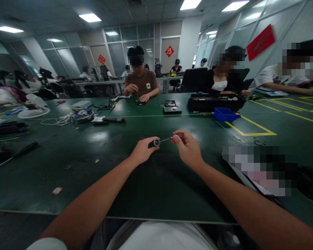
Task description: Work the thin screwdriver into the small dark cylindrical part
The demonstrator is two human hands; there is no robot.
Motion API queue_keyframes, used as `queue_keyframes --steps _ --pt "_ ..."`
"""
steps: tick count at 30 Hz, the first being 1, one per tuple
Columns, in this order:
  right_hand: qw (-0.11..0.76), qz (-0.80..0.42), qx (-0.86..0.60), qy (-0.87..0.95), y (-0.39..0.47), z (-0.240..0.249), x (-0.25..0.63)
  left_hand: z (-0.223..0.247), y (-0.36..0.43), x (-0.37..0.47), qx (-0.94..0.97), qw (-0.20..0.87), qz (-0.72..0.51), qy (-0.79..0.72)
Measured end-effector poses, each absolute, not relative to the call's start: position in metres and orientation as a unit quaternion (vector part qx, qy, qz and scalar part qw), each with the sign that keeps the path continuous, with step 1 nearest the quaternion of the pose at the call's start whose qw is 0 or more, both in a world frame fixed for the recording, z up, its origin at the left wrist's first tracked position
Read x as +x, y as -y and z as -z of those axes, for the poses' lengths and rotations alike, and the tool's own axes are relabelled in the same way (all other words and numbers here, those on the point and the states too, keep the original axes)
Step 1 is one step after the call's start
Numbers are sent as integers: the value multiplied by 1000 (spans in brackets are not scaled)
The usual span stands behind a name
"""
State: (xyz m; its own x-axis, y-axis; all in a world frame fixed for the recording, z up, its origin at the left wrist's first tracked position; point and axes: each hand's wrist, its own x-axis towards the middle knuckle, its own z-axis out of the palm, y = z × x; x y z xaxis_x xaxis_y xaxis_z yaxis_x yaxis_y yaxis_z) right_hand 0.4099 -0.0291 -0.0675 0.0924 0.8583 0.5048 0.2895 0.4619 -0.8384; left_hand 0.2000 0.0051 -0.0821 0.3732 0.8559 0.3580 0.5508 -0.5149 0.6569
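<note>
A blue bin (225,115) and a white fan (33,112) rest on the green table (156,191).

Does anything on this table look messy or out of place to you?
Mildly. A pale scrap lies loose on the green tabletop, left of the person's left hand, with a smaller scrap nearer that hand; both look like stray litter. Farther back, cables sit in a tangled heap. I see no spill.

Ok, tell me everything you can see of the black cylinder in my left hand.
The black cylinder looks short, its round end ringed in silvery, metal-looking material and turned roughly toward the camera. Your left hand grips it over the green table. The thin tool in your right hand points at that end; contact is unclear.
</note>
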Motion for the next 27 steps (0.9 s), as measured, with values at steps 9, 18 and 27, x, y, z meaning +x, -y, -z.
queue_keyframes --steps 9,18,27 --pt "574 -222 -482 623 33 60 409 82 -4 200 803 193 -346 -446" --pt "528 -278 -469 651 29 62 412 76 -4 196 809 153 -324 -466" --pt "546 -250 -492 631 27 64 413 75 0 201 830 156 -280 -455"
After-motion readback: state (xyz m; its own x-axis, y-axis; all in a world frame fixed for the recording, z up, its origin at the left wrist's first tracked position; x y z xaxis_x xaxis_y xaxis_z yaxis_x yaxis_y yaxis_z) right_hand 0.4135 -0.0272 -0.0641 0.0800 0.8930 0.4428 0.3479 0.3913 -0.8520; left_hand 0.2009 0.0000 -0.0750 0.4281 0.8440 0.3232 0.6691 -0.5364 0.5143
